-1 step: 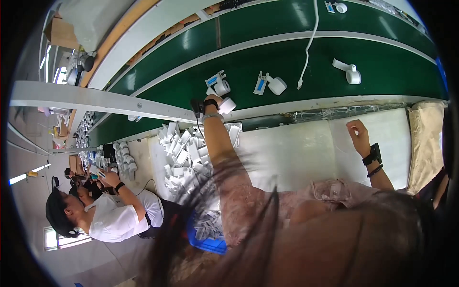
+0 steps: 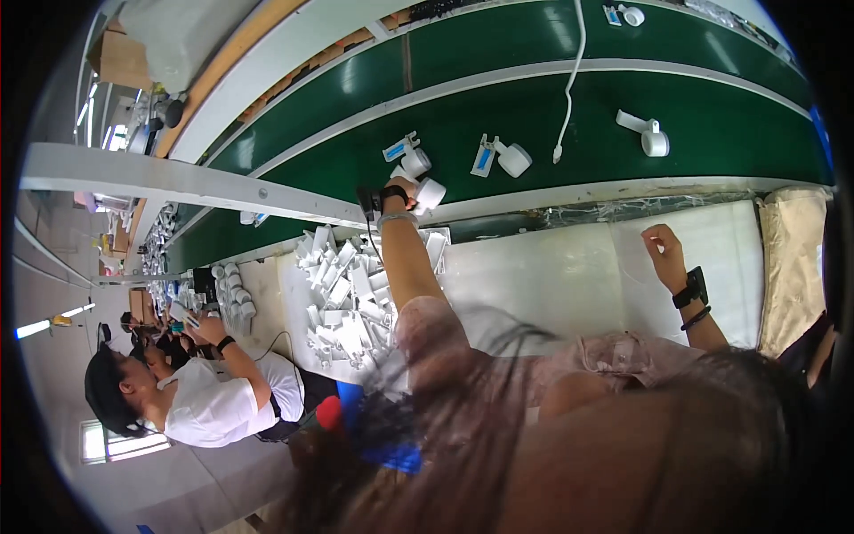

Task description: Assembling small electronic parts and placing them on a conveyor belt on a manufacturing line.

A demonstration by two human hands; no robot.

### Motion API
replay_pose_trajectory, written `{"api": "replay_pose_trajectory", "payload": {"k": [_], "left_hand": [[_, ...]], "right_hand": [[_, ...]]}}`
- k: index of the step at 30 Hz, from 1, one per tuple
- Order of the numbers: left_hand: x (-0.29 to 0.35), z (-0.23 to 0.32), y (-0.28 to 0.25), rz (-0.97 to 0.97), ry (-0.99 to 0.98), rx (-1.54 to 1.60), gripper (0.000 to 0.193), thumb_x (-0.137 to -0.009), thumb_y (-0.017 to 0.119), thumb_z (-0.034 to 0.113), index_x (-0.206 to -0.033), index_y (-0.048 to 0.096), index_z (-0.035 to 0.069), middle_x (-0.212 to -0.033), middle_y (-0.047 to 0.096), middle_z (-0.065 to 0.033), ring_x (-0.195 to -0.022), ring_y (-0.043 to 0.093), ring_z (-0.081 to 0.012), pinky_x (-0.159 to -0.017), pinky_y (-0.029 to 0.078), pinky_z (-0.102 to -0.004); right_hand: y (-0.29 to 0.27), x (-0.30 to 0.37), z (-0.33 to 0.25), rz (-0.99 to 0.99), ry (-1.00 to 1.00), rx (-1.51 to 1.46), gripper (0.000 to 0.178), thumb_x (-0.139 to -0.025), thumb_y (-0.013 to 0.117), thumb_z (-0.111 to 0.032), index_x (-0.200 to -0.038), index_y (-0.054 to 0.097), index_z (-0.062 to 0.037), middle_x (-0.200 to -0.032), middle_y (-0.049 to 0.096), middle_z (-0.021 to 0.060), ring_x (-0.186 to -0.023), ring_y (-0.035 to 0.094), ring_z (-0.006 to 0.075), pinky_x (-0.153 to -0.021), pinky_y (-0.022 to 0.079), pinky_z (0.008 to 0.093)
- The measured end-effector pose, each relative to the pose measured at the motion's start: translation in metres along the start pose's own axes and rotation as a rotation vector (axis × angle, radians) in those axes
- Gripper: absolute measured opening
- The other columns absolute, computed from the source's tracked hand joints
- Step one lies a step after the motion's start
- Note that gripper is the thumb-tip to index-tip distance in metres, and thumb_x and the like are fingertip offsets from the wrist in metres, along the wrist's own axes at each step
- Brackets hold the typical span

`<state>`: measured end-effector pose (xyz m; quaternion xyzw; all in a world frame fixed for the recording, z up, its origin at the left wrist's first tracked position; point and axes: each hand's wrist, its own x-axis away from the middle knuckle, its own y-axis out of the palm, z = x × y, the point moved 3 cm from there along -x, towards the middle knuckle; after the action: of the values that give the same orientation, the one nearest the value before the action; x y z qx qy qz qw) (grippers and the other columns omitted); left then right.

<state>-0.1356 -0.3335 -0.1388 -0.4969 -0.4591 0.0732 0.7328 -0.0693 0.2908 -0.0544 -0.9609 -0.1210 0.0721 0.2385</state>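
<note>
Three white cylinders (image 2: 514, 159) on belt (image 2: 729, 125)

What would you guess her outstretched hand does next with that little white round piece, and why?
Probably it sets the white round part down on the green belt and lets go. The left hand already holds it over the belt's near edge, beside similar white parts lying there, while the right hand rests on the white table.
</note>
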Motion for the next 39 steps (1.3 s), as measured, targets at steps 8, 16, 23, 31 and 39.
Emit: {"api": "replay_pose_trajectory", "payload": {"k": [8, 16, 23, 31, 39], "left_hand": [[0.115, 0.063, 0.033, 0.095, 0.406, -0.094, 0.022, -0.081, 0.061, 0.020, -0.101, 0.066, 0.013, -0.084, 0.069, -0.0037, -0.069, 0.065, -0.0206, -0.060, 0.054, -0.0364], [0.111, 0.071, 0.069, 0.515, 0.514, -0.440, 0.031, -0.084, 0.060, 0.023, -0.113, 0.061, 0.013, -0.114, 0.060, -0.0062, -0.116, 0.050, -0.0276, -0.090, 0.045, -0.0438], [0.123, 0.103, 0.056, 0.377, 0.409, -0.782, 0.034, -0.083, 0.060, 0.037, -0.104, 0.066, 0.011, -0.114, 0.062, -0.0069, -0.114, 0.054, -0.0316, -0.095, 0.042, -0.0433], [0.116, 0.079, 0.052, 0.310, 0.706, -0.372, 0.029, -0.083, 0.060, 0.037, -0.089, 0.070, 0.011, -0.094, 0.067, -0.0165, -0.088, 0.065, -0.0354, -0.076, 0.052, -0.0439], [0.179, 0.087, 0.086, 0.121, 0.766, -0.641, 0.045, -0.069, 0.060, 0.037, -0.105, 0.066, 0.011, -0.101, 0.064, -0.0210, -0.098, 0.059, -0.0431, -0.084, 0.048, -0.0536]], "right_hand": [[0.018, 0.041, -0.008, -0.218, -0.016, -0.119, 0.009, -0.083, 0.055, 0.004, -0.090, 0.060, -0.0014, -0.086, 0.061, 0.0068, -0.078, 0.061, 0.0154, -0.069, 0.048, 0.0264], [0.013, 0.066, 0.003, -0.347, 0.074, -0.263, 0.009, -0.083, 0.055, 0.004, -0.090, 0.059, -0.0010, -0.084, 0.061, 0.0080, -0.075, 0.062, 0.0154, -0.067, 0.049, 0.0270], [0.001, 0.086, 0.005, -0.276, 0.109, -0.249, 0.006, -0.083, 0.057, 0.000, -0.088, 0.060, -0.0006, -0.088, 0.060, 0.0106, -0.075, 0.063, 0.0185, -0.067, 0.050, 0.0291], [0.017, 0.076, -0.005, -0.399, -0.065, -0.208, 0.012, -0.078, 0.060, -0.005, -0.089, 0.063, -0.0050, -0.089, 0.061, 0.0114, -0.078, 0.062, 0.0250, -0.067, 0.049, 0.0344], [0.027, 0.097, -0.013, -0.407, -0.133, -0.140, 0.013, -0.079, 0.057, -0.010, -0.091, 0.063, -0.0059, -0.091, 0.062, 0.0096, -0.079, 0.062, 0.0233, -0.069, 0.049, 0.0346]]}}
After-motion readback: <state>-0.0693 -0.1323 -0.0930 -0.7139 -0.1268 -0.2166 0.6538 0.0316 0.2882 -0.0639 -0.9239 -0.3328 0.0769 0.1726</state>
